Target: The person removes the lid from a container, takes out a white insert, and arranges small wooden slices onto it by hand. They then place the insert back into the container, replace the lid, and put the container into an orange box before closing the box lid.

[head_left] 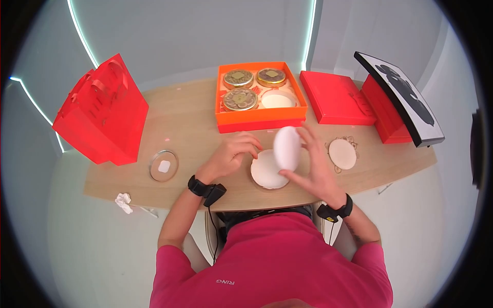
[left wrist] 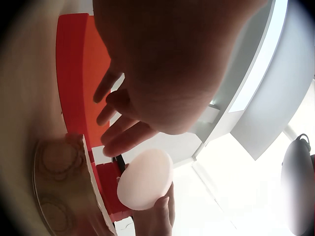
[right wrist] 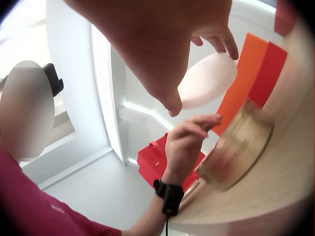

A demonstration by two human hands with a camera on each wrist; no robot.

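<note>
Right hand: the right hand (head_left: pixel 313 164) holds a smooth white oval disc (head_left: pixel 287 148) tilted on edge, thumb under its lower edge, fingers spread round the far side.
Disc position: lifted just above a round white-lined tin (head_left: pixel 267 172) on the wooden table (head_left: pixel 190 123).
Left hand: the left hand (head_left: pixel 233 153) has loosely curled fingers at the tin's left rim; whether they touch it is hard to tell.
Behind: an open orange gift box (head_left: pixel 262 120) with 3 gold-lidded round tins (head_left: pixel 240 99).
</note>
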